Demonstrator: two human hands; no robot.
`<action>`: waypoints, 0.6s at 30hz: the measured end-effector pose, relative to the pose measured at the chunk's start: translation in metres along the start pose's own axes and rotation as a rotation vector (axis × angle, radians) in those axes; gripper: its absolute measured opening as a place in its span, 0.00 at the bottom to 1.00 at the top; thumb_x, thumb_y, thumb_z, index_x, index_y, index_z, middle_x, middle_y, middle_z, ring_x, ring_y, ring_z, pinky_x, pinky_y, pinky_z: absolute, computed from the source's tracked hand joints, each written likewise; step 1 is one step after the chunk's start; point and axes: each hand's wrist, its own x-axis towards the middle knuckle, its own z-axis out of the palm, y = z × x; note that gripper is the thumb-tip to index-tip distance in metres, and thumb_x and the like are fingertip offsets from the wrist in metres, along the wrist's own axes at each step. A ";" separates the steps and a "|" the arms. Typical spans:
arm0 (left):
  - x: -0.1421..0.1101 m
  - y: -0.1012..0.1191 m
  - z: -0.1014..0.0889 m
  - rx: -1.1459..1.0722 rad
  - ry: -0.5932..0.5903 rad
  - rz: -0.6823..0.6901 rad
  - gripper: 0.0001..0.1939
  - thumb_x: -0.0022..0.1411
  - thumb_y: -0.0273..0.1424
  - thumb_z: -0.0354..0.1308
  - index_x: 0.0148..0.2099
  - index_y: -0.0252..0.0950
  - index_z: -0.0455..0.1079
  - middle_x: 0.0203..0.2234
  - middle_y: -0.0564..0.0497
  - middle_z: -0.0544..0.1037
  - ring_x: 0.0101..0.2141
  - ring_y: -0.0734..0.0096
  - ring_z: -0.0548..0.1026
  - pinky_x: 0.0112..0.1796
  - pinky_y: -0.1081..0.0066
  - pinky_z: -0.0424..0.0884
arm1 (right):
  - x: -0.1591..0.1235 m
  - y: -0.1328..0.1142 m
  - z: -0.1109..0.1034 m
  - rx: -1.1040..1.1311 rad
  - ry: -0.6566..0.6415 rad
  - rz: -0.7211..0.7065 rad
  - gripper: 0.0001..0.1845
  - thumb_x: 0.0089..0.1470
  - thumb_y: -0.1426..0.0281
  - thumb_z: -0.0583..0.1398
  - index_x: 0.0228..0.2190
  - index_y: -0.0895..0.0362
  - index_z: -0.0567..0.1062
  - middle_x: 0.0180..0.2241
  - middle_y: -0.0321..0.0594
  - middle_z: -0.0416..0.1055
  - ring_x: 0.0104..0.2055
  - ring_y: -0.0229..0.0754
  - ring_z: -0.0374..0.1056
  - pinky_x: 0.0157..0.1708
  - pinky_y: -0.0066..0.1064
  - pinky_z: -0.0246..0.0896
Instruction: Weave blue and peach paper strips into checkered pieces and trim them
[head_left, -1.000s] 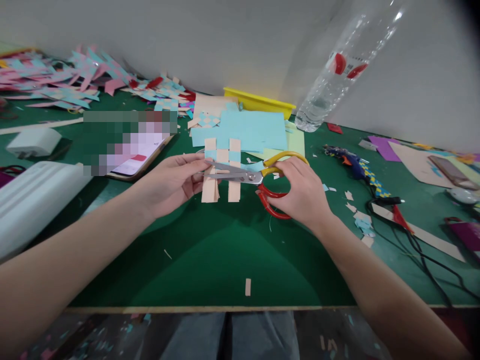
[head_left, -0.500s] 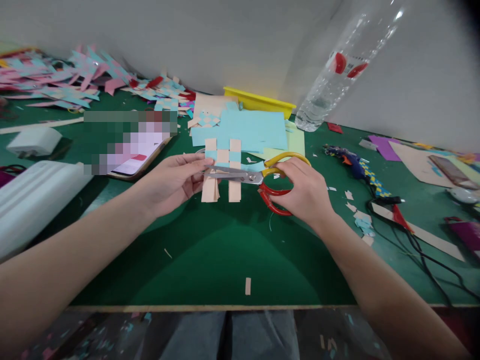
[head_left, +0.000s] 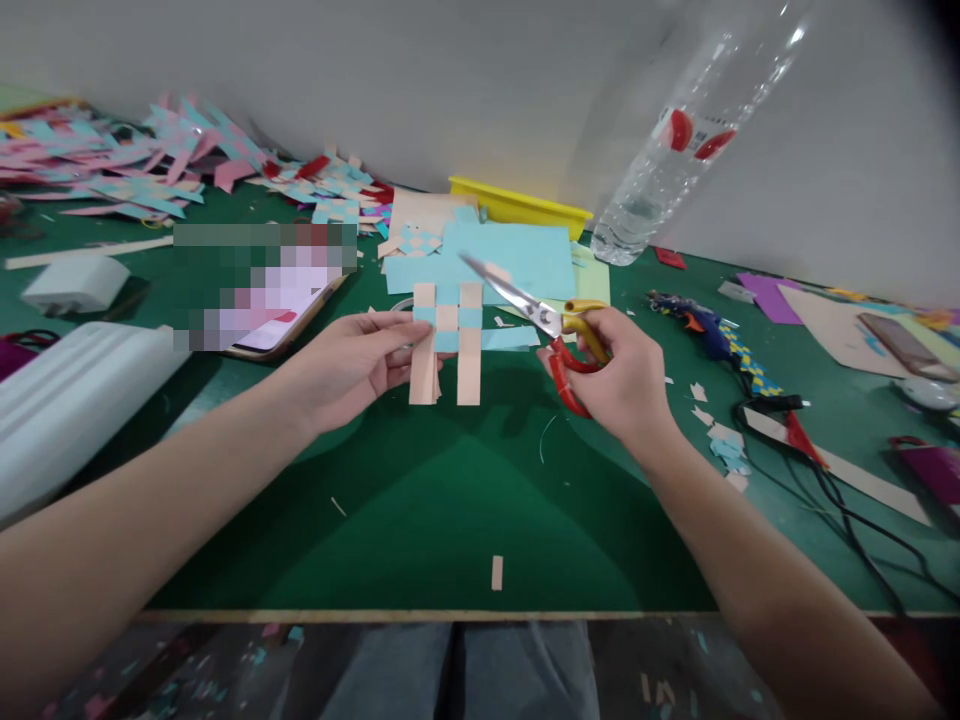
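A: Left hand?
B: Left hand (head_left: 352, 370) is pinching the peach-and-blue woven paper piece (head_left: 447, 316) by its left side, thumb in front.
A: Piece location?
B: It's showing on the near side of the blue sheet (head_left: 521, 243), two peach strips pointing toward the wearer.
A: Right hand?
B: Right hand (head_left: 626, 370) is gripping the scissors (head_left: 551, 320) by the red and yellow handles, near-right of the blue sheet. Blades are pointing up-left, clear of the piece.
A: Others?
B: Phone (head_left: 296, 298) is lying left of the blue sheet; yellow tray (head_left: 517, 207) is sitting behind it.
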 end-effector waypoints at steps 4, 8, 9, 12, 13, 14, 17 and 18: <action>-0.001 0.002 0.000 0.034 0.008 -0.016 0.02 0.55 0.26 0.65 0.31 0.36 0.75 0.29 0.51 0.79 0.32 0.71 0.78 0.34 0.74 0.76 | 0.001 0.000 0.000 0.094 0.034 0.078 0.14 0.45 0.64 0.65 0.34 0.56 0.71 0.37 0.44 0.74 0.31 0.42 0.70 0.24 0.33 0.66; -0.001 0.002 -0.003 0.092 0.003 0.004 0.03 0.54 0.27 0.66 0.32 0.38 0.75 0.31 0.50 0.79 0.35 0.68 0.78 0.35 0.72 0.77 | 0.001 0.003 0.001 0.150 0.053 0.103 0.16 0.45 0.62 0.66 0.34 0.55 0.70 0.36 0.43 0.73 0.29 0.41 0.68 0.22 0.32 0.66; 0.000 0.002 -0.004 0.106 -0.001 0.010 0.03 0.53 0.27 0.66 0.32 0.38 0.75 0.32 0.50 0.80 0.36 0.67 0.78 0.36 0.71 0.77 | 0.000 0.004 0.002 0.159 0.061 0.108 0.17 0.45 0.61 0.66 0.34 0.55 0.70 0.34 0.42 0.72 0.29 0.40 0.67 0.22 0.32 0.65; 0.000 0.000 -0.006 0.136 -0.012 0.038 0.04 0.53 0.27 0.67 0.33 0.38 0.76 0.34 0.49 0.80 0.36 0.67 0.78 0.37 0.71 0.77 | 0.000 0.006 0.001 0.156 0.067 0.112 0.19 0.46 0.58 0.65 0.36 0.54 0.69 0.31 0.39 0.70 0.28 0.39 0.65 0.23 0.32 0.64; 0.000 0.000 -0.006 0.148 -0.016 0.046 0.05 0.53 0.27 0.67 0.34 0.38 0.76 0.35 0.49 0.80 0.36 0.67 0.78 0.38 0.70 0.77 | 0.001 0.007 0.000 0.144 0.064 0.110 0.19 0.46 0.57 0.65 0.37 0.53 0.69 0.31 0.39 0.69 0.28 0.39 0.65 0.23 0.32 0.64; 0.000 0.000 -0.006 0.161 -0.021 0.055 0.06 0.53 0.27 0.67 0.35 0.37 0.76 0.35 0.48 0.80 0.37 0.66 0.78 0.38 0.69 0.77 | 0.001 0.008 -0.001 0.130 0.059 0.105 0.19 0.47 0.56 0.64 0.37 0.53 0.68 0.32 0.39 0.69 0.29 0.39 0.64 0.23 0.31 0.63; -0.001 0.000 -0.006 0.203 -0.042 0.071 0.11 0.53 0.28 0.67 0.40 0.35 0.76 0.38 0.46 0.80 0.37 0.64 0.78 0.40 0.66 0.77 | 0.002 0.010 -0.001 0.089 0.042 0.087 0.20 0.49 0.54 0.62 0.38 0.53 0.66 0.31 0.38 0.66 0.29 0.40 0.63 0.23 0.31 0.61; -0.001 0.000 -0.006 0.214 -0.046 0.076 0.12 0.53 0.28 0.67 0.42 0.35 0.76 0.39 0.45 0.80 0.38 0.64 0.78 0.40 0.65 0.77 | 0.002 0.010 -0.001 0.073 0.034 0.082 0.21 0.50 0.53 0.62 0.38 0.53 0.66 0.31 0.38 0.65 0.29 0.40 0.63 0.23 0.31 0.60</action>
